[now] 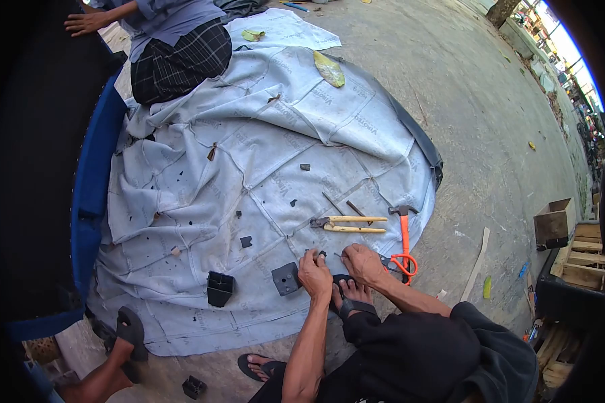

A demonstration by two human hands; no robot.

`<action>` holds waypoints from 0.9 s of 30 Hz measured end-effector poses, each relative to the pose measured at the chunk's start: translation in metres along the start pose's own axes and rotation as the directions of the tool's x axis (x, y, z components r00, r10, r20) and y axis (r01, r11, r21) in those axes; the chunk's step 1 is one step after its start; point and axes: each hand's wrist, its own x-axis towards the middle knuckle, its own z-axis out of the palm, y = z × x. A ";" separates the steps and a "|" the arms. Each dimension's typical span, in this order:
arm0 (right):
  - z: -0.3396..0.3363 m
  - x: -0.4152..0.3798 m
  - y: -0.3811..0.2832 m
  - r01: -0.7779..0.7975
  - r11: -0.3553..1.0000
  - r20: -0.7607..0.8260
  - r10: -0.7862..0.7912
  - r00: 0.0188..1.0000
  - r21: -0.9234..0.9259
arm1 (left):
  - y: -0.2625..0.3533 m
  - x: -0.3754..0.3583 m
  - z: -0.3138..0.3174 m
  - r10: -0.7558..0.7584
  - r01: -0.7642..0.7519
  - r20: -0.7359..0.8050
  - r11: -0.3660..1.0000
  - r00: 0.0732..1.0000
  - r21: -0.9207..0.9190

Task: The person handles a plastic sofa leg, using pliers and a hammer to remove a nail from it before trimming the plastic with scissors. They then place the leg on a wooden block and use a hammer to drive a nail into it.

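Low in the middle of the frame, the person's left hand and right hand sit close together on a grey sheet spread over the concrete ground. The left hand's grip is pinched narrow on a small dark piece at its fingertips; the right hand's fingers are curled near a thin pin-like bit between the two hands, but it is too small to tell whether that grip holds it. Just below the hands, the person's sandalled foot rests on the sheet's edge.

Just left of the left hand lies one black square block, tilted, and further left one black open box. A third black box sits on the ground at the bottom edge.

Above the hands lies one pair of pliers with pale handles, with two thin sticks beside it. To the right is one hammer with an orange handle, and one pair of orange-handled scissors touches the right hand's far side.

Small black scraps dot the sheet. In the upper left, another person in a checked sarong sits on the sheet. One more sandalled foot shows at lower left.
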 end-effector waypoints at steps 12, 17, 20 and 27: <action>0.003 0.017 -0.015 0.020 0.908 -0.181 0.062 0.982 0.418 | 0.002 -0.010 -0.003 0.153 -0.153 -0.016 0.988 0.988 -0.024; -0.007 0.015 -0.025 0.020 0.856 -0.192 0.093 0.977 0.517 | -0.002 -0.008 0.002 0.096 -0.096 0.012 0.994 0.995 -0.044; -0.010 0.014 -0.027 0.092 0.876 -0.213 0.012 0.977 0.474 | -0.004 -0.009 0.002 0.106 -0.106 -0.012 0.993 0.994 -0.051; -0.003 0.014 -0.028 0.180 0.888 -0.243 -0.080 0.967 0.423 | -0.005 -0.008 0.002 0.117 -0.117 0.003 0.992 0.993 -0.052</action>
